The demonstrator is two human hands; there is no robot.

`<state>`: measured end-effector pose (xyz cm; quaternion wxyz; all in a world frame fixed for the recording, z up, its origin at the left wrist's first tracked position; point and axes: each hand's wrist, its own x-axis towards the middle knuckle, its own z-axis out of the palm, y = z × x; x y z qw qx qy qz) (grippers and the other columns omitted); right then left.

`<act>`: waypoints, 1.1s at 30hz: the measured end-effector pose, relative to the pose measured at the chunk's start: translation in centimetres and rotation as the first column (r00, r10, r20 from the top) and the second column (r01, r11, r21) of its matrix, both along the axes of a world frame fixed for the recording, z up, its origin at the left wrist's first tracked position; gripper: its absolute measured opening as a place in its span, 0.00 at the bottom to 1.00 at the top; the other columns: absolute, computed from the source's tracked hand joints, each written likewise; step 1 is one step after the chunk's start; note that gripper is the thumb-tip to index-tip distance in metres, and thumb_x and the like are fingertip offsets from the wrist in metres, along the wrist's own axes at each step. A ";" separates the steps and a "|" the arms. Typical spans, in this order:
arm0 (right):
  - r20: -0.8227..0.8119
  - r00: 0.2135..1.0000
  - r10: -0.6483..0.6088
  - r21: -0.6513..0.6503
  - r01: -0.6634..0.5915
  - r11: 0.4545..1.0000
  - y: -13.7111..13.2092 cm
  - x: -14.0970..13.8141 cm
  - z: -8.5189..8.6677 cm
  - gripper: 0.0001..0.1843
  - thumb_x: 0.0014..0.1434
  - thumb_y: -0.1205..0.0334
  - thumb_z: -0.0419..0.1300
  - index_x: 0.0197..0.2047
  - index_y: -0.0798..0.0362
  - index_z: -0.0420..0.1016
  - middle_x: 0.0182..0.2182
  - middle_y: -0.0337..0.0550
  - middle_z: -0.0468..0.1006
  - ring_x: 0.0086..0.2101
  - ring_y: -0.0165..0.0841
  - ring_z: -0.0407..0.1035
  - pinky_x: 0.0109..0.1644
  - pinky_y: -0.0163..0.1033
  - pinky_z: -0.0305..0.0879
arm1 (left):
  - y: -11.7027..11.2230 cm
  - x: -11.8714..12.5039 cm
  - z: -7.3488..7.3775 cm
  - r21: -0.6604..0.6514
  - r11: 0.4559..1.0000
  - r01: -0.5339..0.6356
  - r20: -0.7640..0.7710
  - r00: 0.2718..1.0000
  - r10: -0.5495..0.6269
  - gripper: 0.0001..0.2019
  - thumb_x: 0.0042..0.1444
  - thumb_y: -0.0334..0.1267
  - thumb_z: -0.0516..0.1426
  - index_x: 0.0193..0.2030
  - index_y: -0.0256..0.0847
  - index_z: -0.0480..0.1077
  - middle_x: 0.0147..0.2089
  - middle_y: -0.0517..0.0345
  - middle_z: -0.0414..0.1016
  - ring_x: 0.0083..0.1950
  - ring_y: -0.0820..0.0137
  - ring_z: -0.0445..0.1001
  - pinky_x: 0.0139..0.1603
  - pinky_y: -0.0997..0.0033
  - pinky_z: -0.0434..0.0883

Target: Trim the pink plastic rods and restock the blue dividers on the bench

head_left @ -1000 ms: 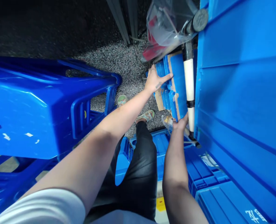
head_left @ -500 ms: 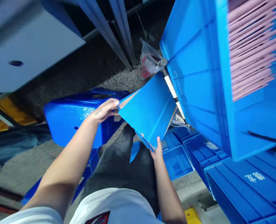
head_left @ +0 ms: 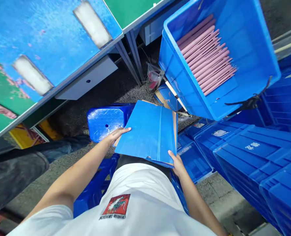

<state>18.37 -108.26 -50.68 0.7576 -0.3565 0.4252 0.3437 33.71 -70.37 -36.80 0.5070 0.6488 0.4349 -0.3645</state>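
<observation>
A stack of flat blue sheets (head_left: 149, 132) with brown card edges lies level over my lap. My left hand (head_left: 115, 135) grips its left edge, thumb on top and fingers underneath. At the stack's near right corner my right hand (head_left: 176, 163) holds it from below. Behind the stack stands a blue plastic stool (head_left: 103, 120). More blue sheets (head_left: 167, 95) lie on the floor by a white pole (head_left: 176, 95).
A blue crate (head_left: 256, 49) holding pink sheets (head_left: 205, 55) sits at the upper right above stacked blue crates (head_left: 258, 150). A green and blue table (head_left: 37, 52) spans the upper left. Another person's dark trouser leg (head_left: 14, 170) is at the left. A clear bag (head_left: 154, 77) lies on the floor.
Both hands lifted the blue sheets off the floor pile and brought them toward me, flat over my lap. My head rose, bringing the table and crate top into view.
</observation>
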 end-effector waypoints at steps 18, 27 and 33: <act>0.735 0.672 0.091 0.025 -0.161 0.987 -7.7 4.5 5.9 0.35 0.54 0.36 0.81 0.57 0.47 0.84 0.54 0.46 0.89 0.54 0.49 0.85 0.63 0.53 0.83 | -5.4 -13.1 13.5 -0.035 0.989 -0.141 0.670 0.731 0.128 0.53 0.32 0.57 0.83 0.63 0.38 0.71 0.50 0.42 0.86 0.46 0.47 0.87 0.44 0.56 0.86; 0.787 0.616 -0.021 0.074 -0.061 0.995 -11.4 13.7 9.3 0.32 0.51 0.36 0.82 0.49 0.48 0.86 0.47 0.47 0.90 0.56 0.52 0.84 0.59 0.53 0.85 | -9.3 -6.9 14.3 -0.103 0.977 -0.187 0.814 0.549 0.191 0.50 0.37 0.55 0.79 0.67 0.37 0.74 0.50 0.45 0.87 0.48 0.46 0.87 0.48 0.54 0.87; 0.669 0.602 -0.435 0.360 0.249 0.899 -10.4 19.2 9.2 0.44 0.55 0.13 0.65 0.53 0.43 0.86 0.53 0.47 0.90 0.63 0.53 0.80 0.63 0.61 0.83 | -11.0 1.4 14.3 -0.186 0.966 -0.180 0.804 0.537 0.255 0.51 0.37 0.57 0.79 0.67 0.37 0.75 0.51 0.44 0.86 0.51 0.44 0.87 0.50 0.51 0.86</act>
